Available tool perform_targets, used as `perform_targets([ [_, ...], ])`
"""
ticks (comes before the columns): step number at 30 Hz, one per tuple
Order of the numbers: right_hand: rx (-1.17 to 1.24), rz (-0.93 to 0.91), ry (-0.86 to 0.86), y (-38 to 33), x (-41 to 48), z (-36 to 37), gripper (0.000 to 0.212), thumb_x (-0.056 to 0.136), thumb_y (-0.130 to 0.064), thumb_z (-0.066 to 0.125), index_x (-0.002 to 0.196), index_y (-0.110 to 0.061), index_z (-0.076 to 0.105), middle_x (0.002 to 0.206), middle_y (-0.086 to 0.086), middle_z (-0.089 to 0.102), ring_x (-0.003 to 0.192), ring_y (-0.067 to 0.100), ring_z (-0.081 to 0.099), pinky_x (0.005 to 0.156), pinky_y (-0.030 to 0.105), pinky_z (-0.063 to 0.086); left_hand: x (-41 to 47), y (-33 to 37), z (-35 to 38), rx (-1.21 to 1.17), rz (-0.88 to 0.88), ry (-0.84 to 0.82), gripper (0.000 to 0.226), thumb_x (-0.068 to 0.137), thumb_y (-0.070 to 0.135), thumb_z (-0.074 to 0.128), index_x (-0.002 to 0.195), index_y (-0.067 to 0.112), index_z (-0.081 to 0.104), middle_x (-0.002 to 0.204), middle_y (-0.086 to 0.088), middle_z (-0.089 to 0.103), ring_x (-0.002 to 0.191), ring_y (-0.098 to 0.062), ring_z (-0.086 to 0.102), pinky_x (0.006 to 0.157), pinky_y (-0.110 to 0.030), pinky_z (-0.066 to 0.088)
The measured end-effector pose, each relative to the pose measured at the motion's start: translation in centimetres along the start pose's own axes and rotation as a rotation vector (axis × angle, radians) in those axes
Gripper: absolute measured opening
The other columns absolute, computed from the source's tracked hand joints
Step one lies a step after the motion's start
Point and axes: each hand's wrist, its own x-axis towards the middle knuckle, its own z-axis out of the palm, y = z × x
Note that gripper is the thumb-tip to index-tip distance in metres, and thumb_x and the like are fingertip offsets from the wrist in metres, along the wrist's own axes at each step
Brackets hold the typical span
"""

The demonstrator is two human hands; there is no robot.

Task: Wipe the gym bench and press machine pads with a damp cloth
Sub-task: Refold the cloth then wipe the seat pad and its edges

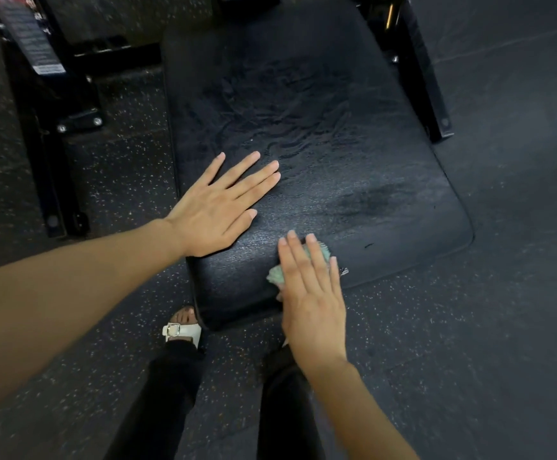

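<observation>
A black padded bench pad (336,144) fills the middle of the view, with damp streaks across its centre. My left hand (220,204) rests flat on the pad's near left part, fingers straight and spread. My right hand (310,293) presses a small light-green cloth (278,273) onto the pad's near edge with straight fingers. The cloth shows only at its edges beside and beyond my fingers; the rest is hidden under my palm.
Black steel frame legs (54,154) with bolts stand left of the pad, and another frame bar (426,81) runs along its right. A label plate (34,41) sits at top left. Speckled rubber floor (469,327) surrounds the bench. My feet, one in a white sandal (184,332), stand under the pad's near end.
</observation>
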Motion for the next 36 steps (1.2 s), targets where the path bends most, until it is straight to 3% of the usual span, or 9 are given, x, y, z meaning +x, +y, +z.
perform_targets([
  [6, -0.003, 0.075, 0.052, 8.1, 2.8, -2.4, 0.061, 0.094, -0.007, 0.047, 0.153, -0.012, 0.029, 0.160, 0.005, 0.032, 0.150, 0.025, 0.020, 0.120, 0.053, 0.022, 0.5, 2.0, -0.1, -0.028, -0.028, 0.015, 0.061, 0.102, 0.035, 0.020, 0.159, 0.013, 0.015, 0.166, -0.001, 0.009, 0.154, -0.023, 0.007, 0.122, -0.051, 0.009],
  [10, 0.009, 0.176, 0.071, 10.8, 3.9, -3.0, 0.053, 0.103, -0.025, 0.021, 0.154, -0.012, 0.029, 0.161, 0.003, 0.029, 0.151, 0.025, 0.017, 0.121, 0.053, 0.021, 1.2, 3.5, 0.1, -0.083, -0.050, 0.034, 0.061, 0.103, 0.033, 0.022, 0.158, 0.010, 0.014, 0.166, -0.004, 0.009, 0.154, -0.019, 0.006, 0.123, -0.047, 0.006],
  [14, 0.053, 0.317, 0.175, 6.5, 4.0, -1.6, 0.054, 0.099, -0.018, 0.032, 0.153, -0.011, 0.031, 0.160, 0.005, 0.032, 0.150, 0.030, 0.019, 0.119, 0.056, 0.020, 2.1, 4.4, 0.3, -0.089, -0.052, 0.047, 0.061, 0.102, 0.033, 0.022, 0.158, 0.009, 0.015, 0.166, -0.006, 0.010, 0.154, -0.020, 0.007, 0.123, -0.047, 0.007],
  [17, 0.013, 0.181, 0.131, 2.9, 2.8, -0.5, 0.066, 0.088, -0.011, 0.048, 0.152, -0.013, 0.030, 0.160, 0.006, 0.031, 0.149, 0.028, 0.018, 0.120, 0.055, 0.017, 2.5, 4.5, 0.2, -0.083, -0.050, 0.035, 0.061, 0.103, 0.033, 0.022, 0.158, 0.010, 0.014, 0.166, -0.005, 0.008, 0.154, -0.019, 0.006, 0.124, -0.048, 0.007],
  [19, 0.011, 0.066, 0.095, 2.3, 2.0, -0.4, 0.058, 0.094, -0.017, 0.040, 0.151, -0.013, 0.033, 0.159, 0.004, 0.033, 0.149, 0.025, 0.019, 0.119, 0.051, 0.017, 2.7, 4.6, 0.3, -0.080, -0.054, 0.027, 0.061, 0.103, 0.033, 0.020, 0.158, 0.011, 0.012, 0.167, -0.005, 0.008, 0.154, -0.019, 0.005, 0.124, -0.048, 0.007],
  [22, -0.021, -0.143, 0.004, 4.9, 1.8, -1.2, 0.059, 0.095, -0.020, 0.037, 0.153, -0.014, 0.030, 0.160, 0.001, 0.032, 0.149, 0.023, 0.022, 0.119, 0.048, 0.021, 3.3, 5.1, 0.2, -0.081, -0.062, 0.026, 0.060, 0.103, 0.033, 0.020, 0.158, 0.011, 0.013, 0.167, -0.005, 0.008, 0.154, -0.020, 0.005, 0.123, -0.048, 0.008],
  [25, -0.009, -0.219, -0.020, 9.2, 2.7, -2.6, 0.074, 0.085, -0.006, 0.051, 0.154, -0.015, 0.026, 0.160, 0.003, 0.031, 0.150, 0.023, 0.021, 0.120, 0.050, 0.019, 4.0, 5.6, 0.0, -0.085, -0.071, 0.026, 0.061, 0.103, 0.033, 0.021, 0.158, 0.010, 0.013, 0.167, -0.005, 0.008, 0.154, -0.020, 0.005, 0.123, -0.049, 0.007],
  [28, 0.001, -0.118, 0.013, 13.8, 4.0, -4.0, 0.084, 0.081, 0.004, 0.057, 0.154, -0.017, 0.021, 0.160, 0.003, 0.029, 0.150, 0.022, 0.018, 0.119, 0.053, 0.018, 4.9, 6.4, -0.1, -0.088, -0.081, 0.023, 0.060, 0.103, 0.033, 0.020, 0.159, 0.011, 0.012, 0.167, -0.004, 0.007, 0.154, -0.020, 0.004, 0.124, -0.048, 0.006],
  [36, 0.077, 0.271, 0.134, 19.6, 6.6, -5.7, 0.048, 0.107, -0.016, 0.030, 0.154, -0.009, 0.029, 0.161, 0.007, 0.028, 0.151, 0.029, 0.015, 0.121, 0.055, 0.018, 6.4, 7.6, 0.0, -0.078, -0.099, 0.022, 0.061, 0.103, 0.033, 0.020, 0.159, 0.012, 0.010, 0.167, -0.003, 0.005, 0.154, -0.021, 0.003, 0.124, -0.050, 0.008],
])
